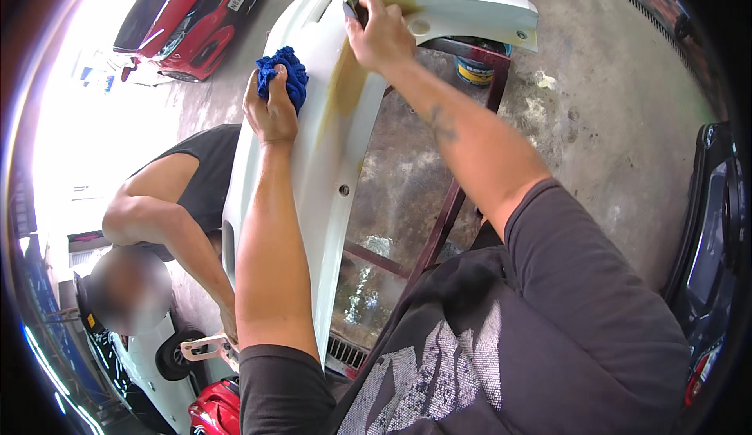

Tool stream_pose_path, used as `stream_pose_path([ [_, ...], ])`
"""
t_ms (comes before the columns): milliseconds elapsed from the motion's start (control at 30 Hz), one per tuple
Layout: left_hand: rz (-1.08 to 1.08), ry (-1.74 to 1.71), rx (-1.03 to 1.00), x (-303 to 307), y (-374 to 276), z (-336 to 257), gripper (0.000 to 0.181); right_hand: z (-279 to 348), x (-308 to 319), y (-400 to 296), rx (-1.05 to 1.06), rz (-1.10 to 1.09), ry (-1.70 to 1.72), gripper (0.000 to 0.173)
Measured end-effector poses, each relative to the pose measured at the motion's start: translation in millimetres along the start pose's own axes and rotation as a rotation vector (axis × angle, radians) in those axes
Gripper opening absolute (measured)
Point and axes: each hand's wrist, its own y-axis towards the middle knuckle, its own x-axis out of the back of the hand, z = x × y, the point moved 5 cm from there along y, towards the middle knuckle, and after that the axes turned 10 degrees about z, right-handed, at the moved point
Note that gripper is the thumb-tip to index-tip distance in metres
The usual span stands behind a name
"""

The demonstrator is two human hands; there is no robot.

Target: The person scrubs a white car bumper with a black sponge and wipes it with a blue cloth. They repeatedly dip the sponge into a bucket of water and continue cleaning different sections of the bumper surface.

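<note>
A white car bumper cover lies lengthwise before me, curving to the right at its far end. Yellowish-brown patches, apparently body filler, mark its surface. My left hand grips a crumpled blue cloth on the bumper's left side. Near the far bend, my right hand holds a dark, thin piece, perhaps sandpaper or a sanding block, against the surface beside a filler patch. The fingers hide part of that piece.
A dark red metal frame stands under the bumper, with a blue bucket behind it. A co-worker bends over at the left. A red car stands at the upper left, a white car at the lower left, a dark vehicle part at right.
</note>
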Motion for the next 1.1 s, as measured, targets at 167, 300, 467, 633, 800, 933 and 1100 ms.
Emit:
stream_pose_path([
  [167,-0.149,-0.354,0.073,20.1,-4.0,8.4,0.038,37.2,-9.6,-115.8,0.200,0.179,0.026,0.041],
  [300,-0.117,-0.227,0.063,26.4,-2.5,13.9,0.043,17.4,-3.8,-60.2,0.192,0.172,-0.119,0.042],
  [467,-0.119,-0.303,0.068,22.4,2.9,18.1,0.042,13.2,-5.8,-2.3,0.073,0.095,-0.166,0.043],
  [633,-0.185,-0.249,0.036,28.3,1.5,15.5,0.041,40.5,-7.9,-123.0,0.354,0.162,-0.008,0.043],
  [800,-0.117,-0.303,0.054,16.0,5.1,7.1,0.039,-7.6,3.3,23.6,-0.139,0.070,0.053,0.050],
  [933,-0.081,-0.270,0.067,16.0,0.2,10.5,0.037,30.2,-29.3,-138.3,0.082,0.098,0.156,0.055],
  [1100,-0.071,-0.297,0.036,5.7,-2.8,-6.1,0.024,11.3,-25.6,-35.9,-0.140,0.077,0.075,0.051],
])
